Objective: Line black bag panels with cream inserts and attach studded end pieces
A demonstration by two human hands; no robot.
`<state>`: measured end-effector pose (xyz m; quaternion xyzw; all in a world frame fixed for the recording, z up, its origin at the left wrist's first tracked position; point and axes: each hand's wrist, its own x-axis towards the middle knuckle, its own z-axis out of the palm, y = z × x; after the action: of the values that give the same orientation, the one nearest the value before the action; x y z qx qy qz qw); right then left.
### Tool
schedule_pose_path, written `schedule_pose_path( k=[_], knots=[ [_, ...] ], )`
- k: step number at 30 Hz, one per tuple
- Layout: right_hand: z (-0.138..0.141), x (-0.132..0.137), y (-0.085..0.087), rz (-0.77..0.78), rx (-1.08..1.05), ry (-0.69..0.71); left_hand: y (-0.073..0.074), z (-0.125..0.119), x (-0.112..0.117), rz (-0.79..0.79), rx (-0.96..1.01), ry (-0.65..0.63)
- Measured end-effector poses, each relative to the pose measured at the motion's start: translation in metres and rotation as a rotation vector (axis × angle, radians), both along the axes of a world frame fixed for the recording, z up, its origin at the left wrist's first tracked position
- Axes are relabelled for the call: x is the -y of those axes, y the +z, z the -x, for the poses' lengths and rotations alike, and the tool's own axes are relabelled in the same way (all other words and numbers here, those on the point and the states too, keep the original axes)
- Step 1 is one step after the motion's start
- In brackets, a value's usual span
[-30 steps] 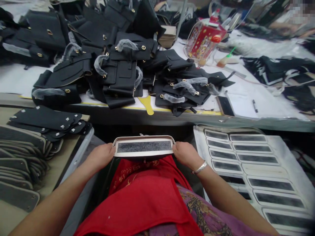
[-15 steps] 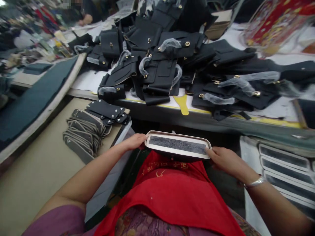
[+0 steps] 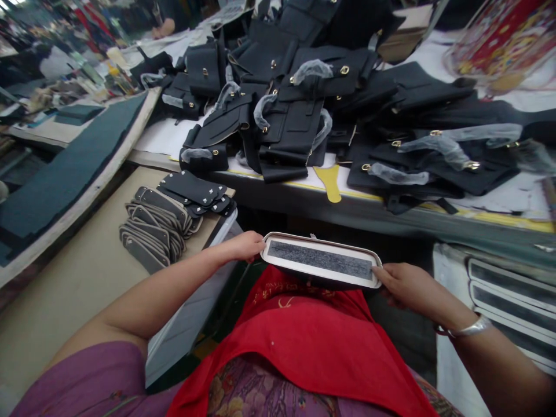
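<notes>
In front of the red apron, a long bag base panel [image 3: 319, 259] with rounded ends is held level between both hands. Its upward face is white around a dark grey speckled strip, and a pale raised edge runs round it; dark material shows beneath. My left hand [image 3: 247, 246] pinches the left end, thumb on the edge. The right end is gripped by my right hand [image 3: 402, 284], thumb on the white face and fingers partly hidden underneath.
Black bag parts [image 3: 299, 116] with plastic-wrapped handles cover the bench ahead, by a yellow template [image 3: 329, 182]. Grey-edged pieces [image 3: 152, 226] and black pieces [image 3: 193, 190] lie on the left board. More dark-striped panels [image 3: 512, 295] sit at right. A person's hand [image 3: 165, 28] shows far off.
The view has shifted slightly, so the surroundings appear moved. Both hands keep hold of the base panel, which sits a little farther right in view.
</notes>
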<state>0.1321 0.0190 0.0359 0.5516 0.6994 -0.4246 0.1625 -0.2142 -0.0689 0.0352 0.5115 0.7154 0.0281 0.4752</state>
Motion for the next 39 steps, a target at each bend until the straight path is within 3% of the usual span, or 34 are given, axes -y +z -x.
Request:
schedule_pose_path(
  k=[4, 7, 12, 16, 20, 22, 24, 28, 34, 39],
  knots=[
    [-0.001, 0.004, 0.003, -0.109, 0.002, 0.109, 0.0, 0.0, -0.002, 0.057, 0.023, 0.02],
    [-0.004, 0.005, 0.001, -0.123, -0.019, 0.108, -0.004, 0.001, -0.001, 0.092, 0.06, 0.06],
    [-0.006, 0.005, -0.003, -0.125, -0.041, 0.1, -0.009, 0.001, -0.002, 0.042, 0.073, 0.075],
    [-0.006, 0.002, 0.0, -0.17, 0.017, 0.193, -0.01, 0.004, -0.002, 0.032, 0.096, 0.08],
    [-0.006, -0.002, 0.003, -0.219, 0.051, 0.279, -0.018, 0.017, 0.006, 0.123, 0.498, 0.236],
    [-0.005, -0.004, 0.003, -0.187, 0.043, 0.246, -0.026, 0.022, 0.012, 0.149, 0.73, 0.321],
    [-0.005, -0.005, 0.002, -0.154, 0.031, 0.203, -0.033, 0.024, 0.015, 0.134, 0.814, 0.345],
    [-0.008, -0.004, -0.003, -0.129, -0.008, 0.14, -0.038, 0.021, 0.011, 0.126, 0.734, 0.309],
    [-0.01, -0.004, -0.009, -0.061, -0.021, 0.087, -0.024, 0.028, -0.011, 0.325, 0.529, 0.136],
    [0.0, 0.0, 0.01, -0.131, 0.055, 0.174, -0.014, 0.018, -0.009, 0.299, 0.416, 0.093]
  ],
)
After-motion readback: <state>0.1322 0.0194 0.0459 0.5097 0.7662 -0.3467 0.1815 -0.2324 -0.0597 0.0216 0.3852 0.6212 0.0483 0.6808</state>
